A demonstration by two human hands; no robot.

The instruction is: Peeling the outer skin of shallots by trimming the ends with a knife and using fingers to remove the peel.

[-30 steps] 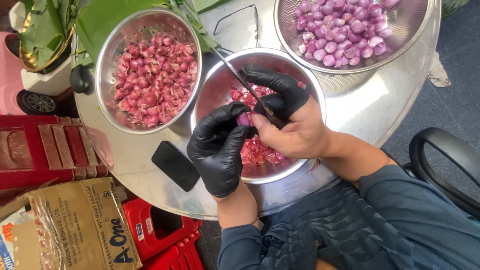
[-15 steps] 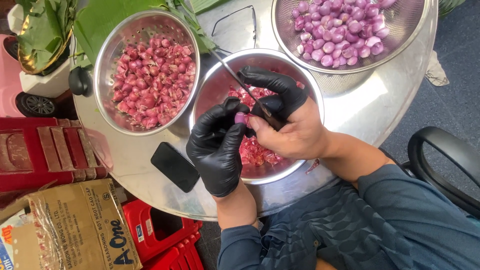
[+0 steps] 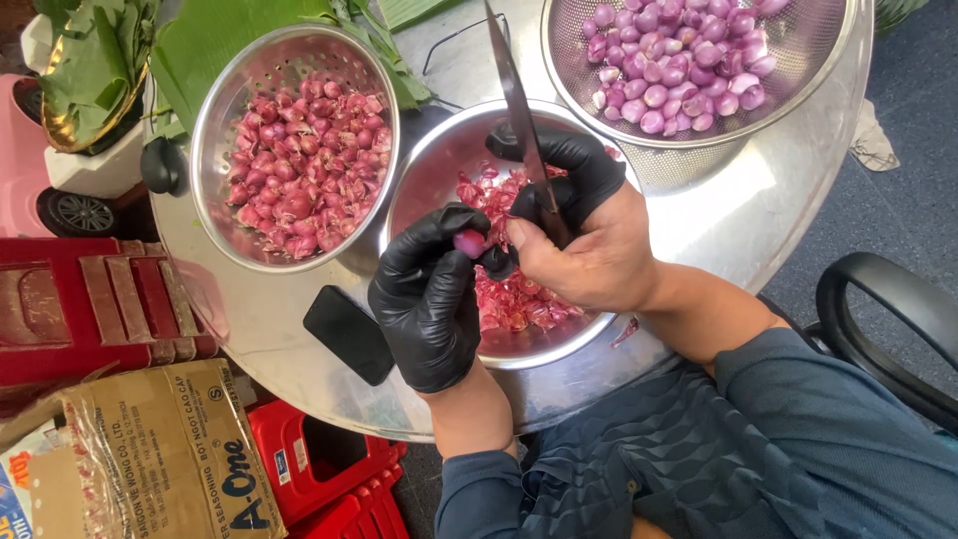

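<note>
Above the middle bowl [image 3: 599, 334], the left hand [image 3: 429, 299] pinches a small pink shallot [image 3: 469, 243] in its gloved fingertips, half peeled and glossy. The right hand [image 3: 584, 245] is closed around a knife [image 3: 517, 110], blade pointing away from the person. Judging by the bowls, much is done: red skins [image 3: 514, 294] fill the middle bowl and peeled bulbs [image 3: 684, 65] lie in the colander [image 3: 828, 50], while the left colander [image 3: 215, 130] holds many unpeeled ones [image 3: 299, 175].
</note>
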